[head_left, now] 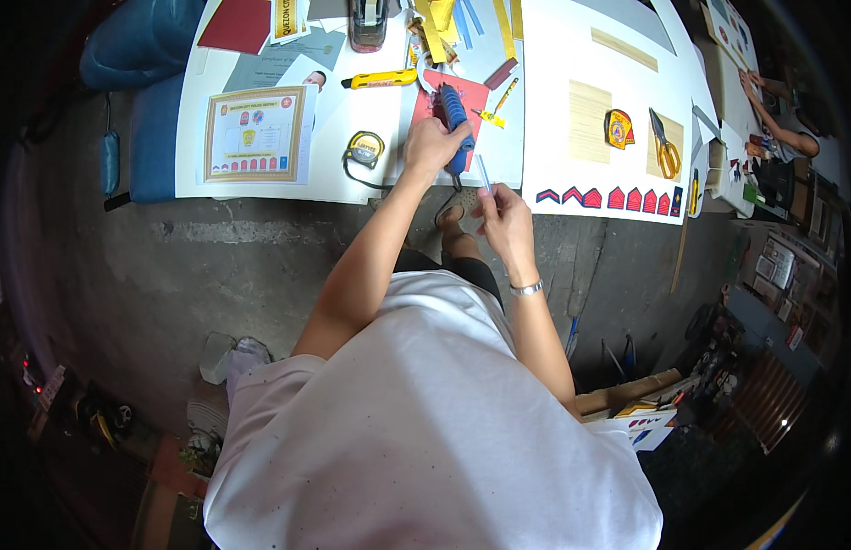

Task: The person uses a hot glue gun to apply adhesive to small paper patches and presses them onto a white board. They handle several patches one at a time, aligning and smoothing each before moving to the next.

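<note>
My left hand [429, 147] is closed around a blue glue gun [454, 110] with a ribbed part, over a red sheet [427, 103] at the table's near edge. A dark cord loops down from its near end. To the right, my right hand [508, 218] pinches a thin, clear glue stick [483, 172] that points up toward the glue gun. The two appear apart. Just right of the glue gun lie a small yellow tube [490, 118] and a thin orange-and-black pen-like piece [506, 94]. A tape measure [364, 149] sits left of my left hand.
A yellow cutter [381, 80], a framed certificate print [254, 136] and a tape dispenser [369, 26] lie to the left. On the right white board are yellow-handled scissors [666, 151], a badge patch [618, 129] and several red-and-blue insignia [618, 198]. Another person's arm [779, 119] shows far right.
</note>
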`<state>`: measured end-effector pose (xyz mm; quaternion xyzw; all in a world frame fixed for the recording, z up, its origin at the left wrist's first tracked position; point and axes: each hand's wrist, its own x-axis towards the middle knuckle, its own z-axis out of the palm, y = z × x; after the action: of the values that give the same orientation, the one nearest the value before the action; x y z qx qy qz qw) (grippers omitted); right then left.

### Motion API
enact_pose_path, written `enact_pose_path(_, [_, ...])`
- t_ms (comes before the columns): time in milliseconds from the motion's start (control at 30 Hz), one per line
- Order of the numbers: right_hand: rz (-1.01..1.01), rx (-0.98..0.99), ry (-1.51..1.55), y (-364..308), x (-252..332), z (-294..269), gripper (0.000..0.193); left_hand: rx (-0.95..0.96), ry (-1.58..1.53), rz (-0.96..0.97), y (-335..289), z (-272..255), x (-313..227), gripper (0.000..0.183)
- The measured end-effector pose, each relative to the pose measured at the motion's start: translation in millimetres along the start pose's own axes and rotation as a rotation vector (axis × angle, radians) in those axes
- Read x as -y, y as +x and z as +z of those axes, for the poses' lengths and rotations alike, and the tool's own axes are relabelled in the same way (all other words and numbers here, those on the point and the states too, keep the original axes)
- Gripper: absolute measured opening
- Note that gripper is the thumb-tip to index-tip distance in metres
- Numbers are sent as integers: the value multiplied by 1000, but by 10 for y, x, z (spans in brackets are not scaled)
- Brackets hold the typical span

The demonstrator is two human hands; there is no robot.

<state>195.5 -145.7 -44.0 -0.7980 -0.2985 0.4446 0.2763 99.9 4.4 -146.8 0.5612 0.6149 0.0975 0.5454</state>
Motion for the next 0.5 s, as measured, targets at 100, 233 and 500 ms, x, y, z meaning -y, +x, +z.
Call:
enact_pose_path(100, [-47, 59, 126, -165, 29, -135, 30, -15, 52, 25, -126, -164, -73, 55])
enact_pose_path(233, [-46, 93, 221, -392, 123, -269, 30, -110, -151, 249, -554, -407, -141, 39])
enact_pose_path(500, [-99, 97, 219, -771, 314, -396, 29, 488, -534, 612, -1248, -676, -364, 27])
